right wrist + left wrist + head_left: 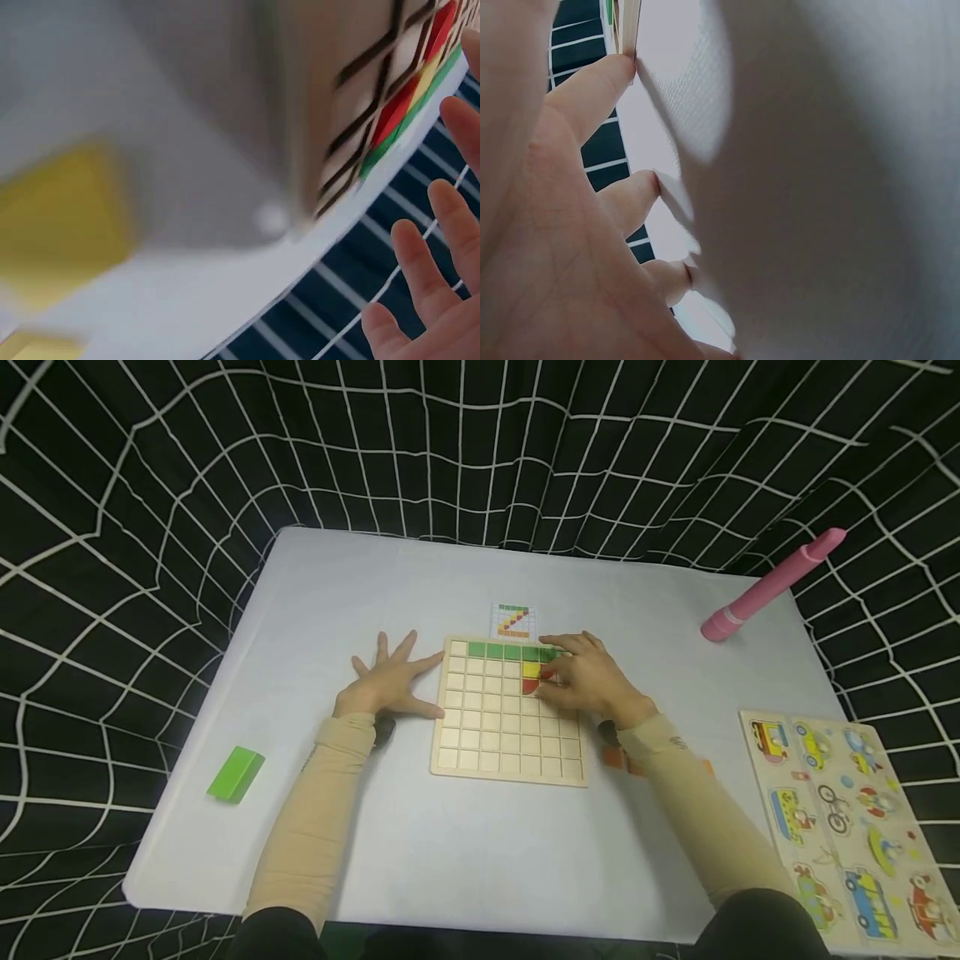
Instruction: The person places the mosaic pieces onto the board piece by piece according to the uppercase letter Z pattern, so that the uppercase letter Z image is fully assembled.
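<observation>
A wooden grid board (491, 740) lies flat on the white table. Several green pieces (495, 651) line its far row, with a yellow piece (531, 669) and red pieces (530, 687) below them toward the right. My left hand (386, 683) is spread beside the board, thumb and index finger touching its left edge. Over the board's right side, my right hand (588, 681) has its thumb and index finger at the red pieces, partly covering them. The right wrist view shows the other fingers (420, 270) extended; no piece shows lifted between them.
A small pattern card (513, 621) lies beyond the board. Orange pieces (614, 758) lie partly under the right forearm. A green block (236, 774) is at left, a pink cylinder (772, 583) at far right, a picture puzzle board (817, 777) at right. Yellow pieces (67, 217) appear in the right wrist view.
</observation>
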`<state>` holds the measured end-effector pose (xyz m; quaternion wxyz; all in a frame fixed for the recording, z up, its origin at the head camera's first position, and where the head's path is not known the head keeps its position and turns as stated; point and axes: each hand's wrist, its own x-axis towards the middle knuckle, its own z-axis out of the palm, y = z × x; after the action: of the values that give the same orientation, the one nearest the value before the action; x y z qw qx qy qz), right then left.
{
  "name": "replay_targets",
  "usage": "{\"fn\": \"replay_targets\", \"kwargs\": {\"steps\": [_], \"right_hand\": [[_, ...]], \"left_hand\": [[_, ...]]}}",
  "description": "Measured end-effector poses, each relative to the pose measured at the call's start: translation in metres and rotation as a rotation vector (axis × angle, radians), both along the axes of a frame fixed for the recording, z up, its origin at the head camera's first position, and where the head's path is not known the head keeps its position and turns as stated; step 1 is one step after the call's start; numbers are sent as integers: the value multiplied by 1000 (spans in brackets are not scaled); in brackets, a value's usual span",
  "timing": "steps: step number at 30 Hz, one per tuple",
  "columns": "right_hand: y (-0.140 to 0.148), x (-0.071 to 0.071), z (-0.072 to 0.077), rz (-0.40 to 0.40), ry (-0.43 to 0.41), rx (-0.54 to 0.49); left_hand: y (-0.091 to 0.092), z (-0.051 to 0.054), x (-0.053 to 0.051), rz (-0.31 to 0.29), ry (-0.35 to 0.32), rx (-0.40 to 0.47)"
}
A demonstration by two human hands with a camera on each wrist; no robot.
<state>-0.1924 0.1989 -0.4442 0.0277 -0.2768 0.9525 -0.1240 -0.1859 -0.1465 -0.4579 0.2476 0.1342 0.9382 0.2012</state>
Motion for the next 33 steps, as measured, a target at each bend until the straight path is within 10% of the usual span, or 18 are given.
{"fn": "replay_targets", "kwargs": {"steps": [22, 33], "right_hand": [[120, 40, 7, -306, -55, 25], [131, 41, 14, -305, -161, 65]], "left_hand": [[0, 1, 0, -6, -12, 0], [0, 2, 0, -9, -7, 21]]}}
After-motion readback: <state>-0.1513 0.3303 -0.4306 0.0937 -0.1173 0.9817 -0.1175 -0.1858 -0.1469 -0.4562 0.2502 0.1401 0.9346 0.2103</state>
